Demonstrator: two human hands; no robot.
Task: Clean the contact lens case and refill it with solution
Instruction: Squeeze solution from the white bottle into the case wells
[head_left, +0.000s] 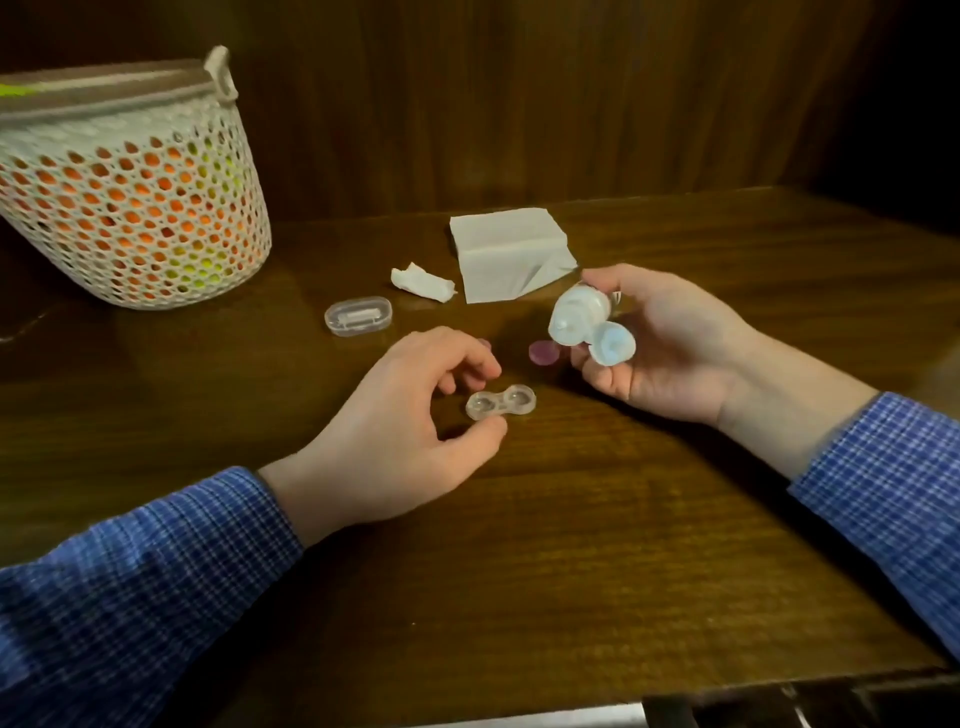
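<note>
Dark brown wood table (597, 545), grain running left to right, backed by a dark wood panel wall.

Case (501, 401): clear plastic, two round wells joined side by side, both uncapped, lying flat on the table near its middle. Whether the wells hold liquid cannot be told.

Left hand (395, 436): rests on the table, fingers curled round the left end of the case; the thumb tip touches its near edge and a fingertip sits at its far edge, pinching it in place.

Right hand (670, 343): raised off the table, right of the case and apart from the left hand, fingers wrapped round a bottle (579, 314).

Bottle: small, pale translucent plastic, tilted with its nozzle pointing down and left. Its flip cap (613, 347) hangs open beside the nozzle. The nozzle is above the table beyond the case, not over a well.

Purple lids: one (541, 353) lies flat on the table just left of the right hand; another (484, 343) shows only as a sliver behind the left hand's fingers.

Clear oval box (358, 315): shut, on the table behind the left hand, a white piece inside.

Tissue, crumpled (423, 281): white, behind the box.

Tissue, folded (506, 249): white, one corner turned up, behind the bottle.

Basket (130, 176): white perforated plastic, far left, orange and yellow-green contents showing through the holes.

Sleeves: blue check, both arms.
</note>
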